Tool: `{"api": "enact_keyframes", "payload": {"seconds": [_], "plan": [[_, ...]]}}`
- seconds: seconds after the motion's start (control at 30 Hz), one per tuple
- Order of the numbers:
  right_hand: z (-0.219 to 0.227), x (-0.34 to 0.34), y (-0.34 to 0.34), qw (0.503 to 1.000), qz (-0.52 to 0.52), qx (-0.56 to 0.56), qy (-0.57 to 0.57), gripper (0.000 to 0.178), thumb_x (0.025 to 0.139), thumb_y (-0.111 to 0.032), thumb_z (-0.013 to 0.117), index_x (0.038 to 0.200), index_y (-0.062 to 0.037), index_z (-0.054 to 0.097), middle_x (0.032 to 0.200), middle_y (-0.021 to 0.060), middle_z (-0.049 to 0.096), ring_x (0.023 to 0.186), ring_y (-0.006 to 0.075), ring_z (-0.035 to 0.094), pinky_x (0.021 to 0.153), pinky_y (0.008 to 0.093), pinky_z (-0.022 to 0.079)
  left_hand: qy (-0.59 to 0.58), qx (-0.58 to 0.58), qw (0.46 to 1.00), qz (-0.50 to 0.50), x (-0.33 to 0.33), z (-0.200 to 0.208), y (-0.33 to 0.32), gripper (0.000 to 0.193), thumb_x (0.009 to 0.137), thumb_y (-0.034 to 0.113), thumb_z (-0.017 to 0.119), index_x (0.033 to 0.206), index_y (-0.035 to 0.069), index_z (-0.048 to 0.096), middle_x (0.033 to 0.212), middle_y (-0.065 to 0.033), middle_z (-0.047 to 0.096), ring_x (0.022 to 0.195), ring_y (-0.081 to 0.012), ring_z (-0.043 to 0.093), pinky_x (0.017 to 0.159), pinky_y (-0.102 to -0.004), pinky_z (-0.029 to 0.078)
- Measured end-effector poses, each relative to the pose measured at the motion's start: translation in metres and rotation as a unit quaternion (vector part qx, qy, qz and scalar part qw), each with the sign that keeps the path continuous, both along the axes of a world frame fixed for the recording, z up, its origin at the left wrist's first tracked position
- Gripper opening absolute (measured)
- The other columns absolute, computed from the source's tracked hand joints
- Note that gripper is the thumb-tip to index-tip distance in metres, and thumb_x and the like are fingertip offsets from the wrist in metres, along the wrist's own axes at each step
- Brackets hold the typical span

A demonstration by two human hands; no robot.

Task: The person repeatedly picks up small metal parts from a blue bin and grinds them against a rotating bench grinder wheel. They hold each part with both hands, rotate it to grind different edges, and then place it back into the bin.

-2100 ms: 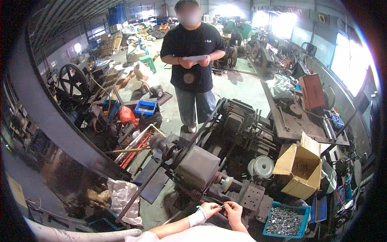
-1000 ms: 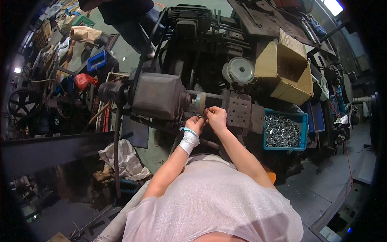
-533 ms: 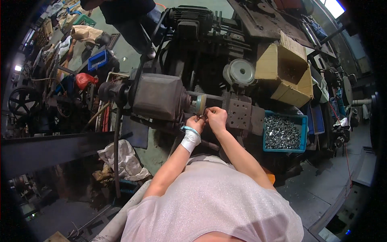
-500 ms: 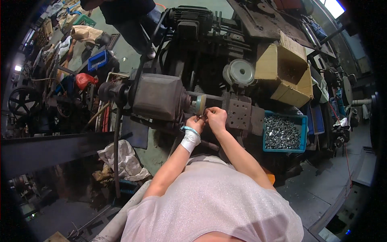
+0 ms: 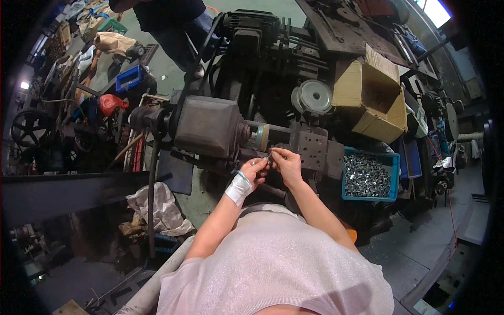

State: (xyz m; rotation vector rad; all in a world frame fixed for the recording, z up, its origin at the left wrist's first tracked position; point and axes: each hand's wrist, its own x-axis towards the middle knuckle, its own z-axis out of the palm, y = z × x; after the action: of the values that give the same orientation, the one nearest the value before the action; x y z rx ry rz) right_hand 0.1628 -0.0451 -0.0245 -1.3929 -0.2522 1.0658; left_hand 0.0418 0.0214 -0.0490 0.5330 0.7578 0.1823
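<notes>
My left hand (image 5: 254, 170), its wrist wrapped in a white band, has its fingers pinched together just in front of a spinning-type machine's pale disc wheel (image 5: 262, 137). Close against it, my right hand (image 5: 287, 166) is pinched too. Between the fingertips shows a small metal part (image 5: 270, 155), mostly covered, so its kind is unclear. Both hands are apart from the wheel, on its near side. To the right, a teal plastic bin (image 5: 369, 199) holds a heap of small shiny metal parts (image 5: 365, 176).
A dark boxy machine housing (image 5: 207, 126) sits left of the wheel, and a drilled metal block (image 5: 311, 148) to its right. An open cardboard box (image 5: 347, 86) stands behind the bin. Beyond the machine stands another person (image 5: 176, 37). A white sack (image 5: 160, 210) lies at left.
Both hands have drawn back from the wheel toward my body, with the small metal part still between the fingertips. The view has shifted slightly.
</notes>
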Motion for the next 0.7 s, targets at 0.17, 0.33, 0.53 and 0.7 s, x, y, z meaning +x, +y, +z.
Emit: {"api": "enact_keyframes", "payload": {"seconds": [0.17, 0.33, 0.53, 0.7], "plan": [[-0.013, -0.001, 0.004, 0.997, -0.011, -0.056, -0.046, 0.016, 0.075, -0.008, 0.061, 0.086, 0.0043, 0.062, 0.066, 0.0034, 0.058, 0.055, 0.0065, 0.051, 0.048, 0.02, 0.04, 0.083, 0.157, 0.984, 0.012, 0.006, -0.001, -0.003, 0.017, 0.081, 0.02, 0.057, 0.072, 0.006, 0.058, 0.059, 0.0028, 0.052, 0.047, -0.0053, 0.04, 0.04, -0.019, 0.029], [-0.044, -0.001, 0.016, 0.989, -0.038, -0.069, -0.123, 0.015, 0.074, -0.008, 0.061, 0.083, 0.0029, 0.063, 0.069, 0.0072, 0.062, 0.058, 0.0112, 0.054, 0.053, 0.0249, 0.043, 0.156, 0.249, 0.954, 0.058, 0.02, 0.002, -0.004, 0.016, 0.078, 0.017, 0.059, 0.067, 0.006, 0.057, 0.055, 0.0028, 0.05, 0.042, -0.0055, 0.04, 0.038, -0.0198, 0.029], [-0.045, 0.001, 0.026, 0.97, -0.038, -0.127, -0.203, 0.015, 0.072, -0.011, 0.062, 0.08, 0.0016, 0.064, 0.068, 0.0132, 0.062, 0.059, 0.0151, 0.057, 0.057, 0.0281, 0.043, 0.162, 0.192, 0.964, 0.09, 0.025, -0.01, 0.001, 0.018, 0.076, 0.017, 0.06, 0.063, 0.008, 0.053, 0.053, 0.0035, 0.047, 0.041, -0.0059, 0.039, 0.037, -0.0205, 0.028], [-0.042, 0.002, 0.028, 0.969, -0.048, -0.116, -0.211, 0.014, 0.073, -0.01, 0.062, 0.079, 0.0021, 0.064, 0.065, 0.0095, 0.06, 0.056, 0.0125, 0.054, 0.052, 0.0258, 0.041, 0.13, 0.177, 0.969, 0.115, 0.028, 0.006, -0.003, 0.017, 0.076, 0.016, 0.06, 0.064, 0.009, 0.052, 0.053, 0.0031, 0.046, 0.041, -0.0059, 0.039, 0.037, -0.0208, 0.028]]}}
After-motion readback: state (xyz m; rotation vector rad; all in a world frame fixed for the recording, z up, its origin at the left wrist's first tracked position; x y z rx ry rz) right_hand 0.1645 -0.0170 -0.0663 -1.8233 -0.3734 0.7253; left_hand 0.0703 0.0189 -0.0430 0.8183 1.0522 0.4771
